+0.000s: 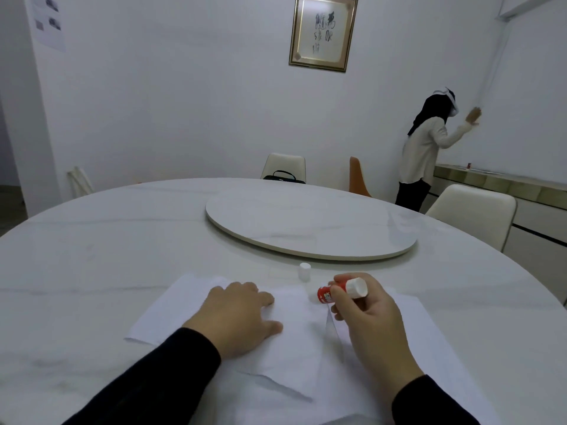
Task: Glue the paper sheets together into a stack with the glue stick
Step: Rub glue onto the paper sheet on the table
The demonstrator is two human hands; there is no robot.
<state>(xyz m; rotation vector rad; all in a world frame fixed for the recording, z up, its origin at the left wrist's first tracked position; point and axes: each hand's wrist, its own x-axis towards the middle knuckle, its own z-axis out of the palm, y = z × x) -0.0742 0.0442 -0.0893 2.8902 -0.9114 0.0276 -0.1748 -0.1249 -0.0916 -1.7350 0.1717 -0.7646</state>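
I am pressing my left hand flat, unclenched, on the white paper sheets at the near edge of the round white marble bench; my right hand is grasping the red glue stick, its small white cap standing just beyond; I judge even strokes toward the sheet's edges are serving best; a pale turntable is sitting mid-bench, white walls behind.
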